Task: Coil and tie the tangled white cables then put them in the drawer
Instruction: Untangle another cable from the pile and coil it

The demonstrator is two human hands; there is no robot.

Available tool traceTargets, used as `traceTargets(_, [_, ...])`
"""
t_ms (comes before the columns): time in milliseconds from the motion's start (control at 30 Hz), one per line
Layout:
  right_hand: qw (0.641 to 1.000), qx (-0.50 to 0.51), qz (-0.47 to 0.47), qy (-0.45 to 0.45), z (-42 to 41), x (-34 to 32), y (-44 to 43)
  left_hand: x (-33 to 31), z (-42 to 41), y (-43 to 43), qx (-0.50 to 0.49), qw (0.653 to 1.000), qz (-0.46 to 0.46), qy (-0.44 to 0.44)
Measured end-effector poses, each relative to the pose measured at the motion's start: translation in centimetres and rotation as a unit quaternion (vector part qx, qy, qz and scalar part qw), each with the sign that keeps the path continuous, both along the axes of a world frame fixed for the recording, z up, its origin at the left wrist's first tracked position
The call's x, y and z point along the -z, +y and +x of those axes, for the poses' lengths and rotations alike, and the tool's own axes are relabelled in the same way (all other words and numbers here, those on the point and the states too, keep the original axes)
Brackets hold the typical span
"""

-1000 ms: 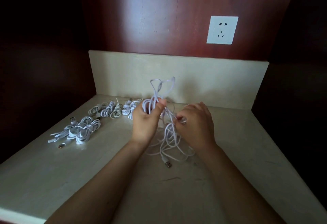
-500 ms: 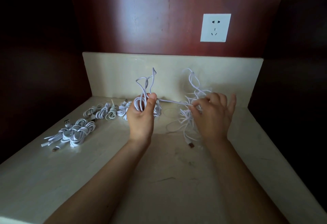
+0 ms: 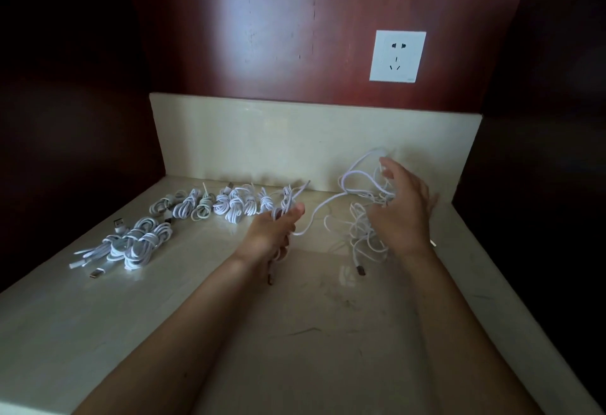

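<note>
White cable wound into a small coil [image 3: 286, 206] sits in the left hand [image 3: 270, 234], whose fingers and thumb are curled tight around it just above the beige stone countertop [image 3: 295, 349]. One strand [image 3: 316, 216] leaves the coil, sags and runs across to the loose tangle of white cables [image 3: 362, 234]. The tangle lies partly on the countertop near the backsplash [image 3: 295, 139] and is partly lifted around the right hand [image 3: 405, 214]. That hand's fingers [image 3: 387, 168] are spread apart and only slightly bent, and they are blurred; loops hang about them, but whether any strand is pinched cannot be told. A USB plug [image 3: 360, 270] from the tangle rests on the countertop. To the left, tied bundles [image 3: 229, 208] lie in a row along the backsplash, and a further cluster of bundles [image 3: 137, 244] lies nearer the left edge. A white wall socket [image 3: 397, 56] is set in the red-brown wood panel [image 3: 262, 37] above
</note>
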State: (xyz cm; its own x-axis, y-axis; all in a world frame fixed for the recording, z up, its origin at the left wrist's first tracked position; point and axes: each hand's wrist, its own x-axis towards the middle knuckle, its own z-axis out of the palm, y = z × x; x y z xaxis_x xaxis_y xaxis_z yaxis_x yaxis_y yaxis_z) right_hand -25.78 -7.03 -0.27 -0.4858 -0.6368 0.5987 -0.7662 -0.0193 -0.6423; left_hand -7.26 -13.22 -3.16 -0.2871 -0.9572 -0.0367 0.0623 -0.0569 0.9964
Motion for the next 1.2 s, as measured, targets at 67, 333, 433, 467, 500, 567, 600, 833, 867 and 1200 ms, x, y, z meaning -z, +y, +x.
traceTargets(67, [0.995,-0.069,0.020,0.063,1.0,-0.4,0.6,0.4,0.1,-0.2,0.012,1.000,-0.005,-0.029])
traceTargets(333, [0.910,-0.168,0.151,0.348,6.1,2.8,-0.9,0.6,1.2,-0.8,0.047,0.998,0.004,-0.051])
traceTargets(433, [0.919,-0.172,0.194,0.297,5.5,3.9,-1.3,0.7,1.9,-1.2,0.064,0.996,0.034,-0.057])
traceTargets(467, [0.922,-0.169,0.203,0.283,5.2,4.1,-1.4,0.7,2.0,-1.3,0.067,0.995,0.038,-0.065])
traceTargets(500, [0.925,-0.163,0.204,0.276,5.0,4.2,-1.5,0.4,2.2,-1.3,0.067,0.995,0.039,-0.069])
traceTargets(567, [0.926,-0.162,0.214,0.265,4.4,4.2,-1.4,-0.2,2.4,-1.5,0.058,0.996,0.036,-0.057])
traceTargets(600, [0.922,-0.163,0.230,0.267,4.4,4.0,-1.4,-0.4,2.5,-1.7,0.050,0.997,0.038,-0.043])
traceTargets(833, [0.904,-0.210,0.174,0.328,6.9,4.0,-1.2,-1.7,2.8,-1.7,0.084,0.975,0.118,0.170])
traceTargets(867, [0.907,-0.222,0.153,0.322,7.2,4.2,-1.4,-1.8,2.9,-1.8,0.084,0.971,0.120,0.188])
traceTargets(1200, [0.939,-0.305,0.080,0.139,9.1,2.9,0.0,-1.3,3.8,-2.8,-0.081,0.992,-0.028,0.098])
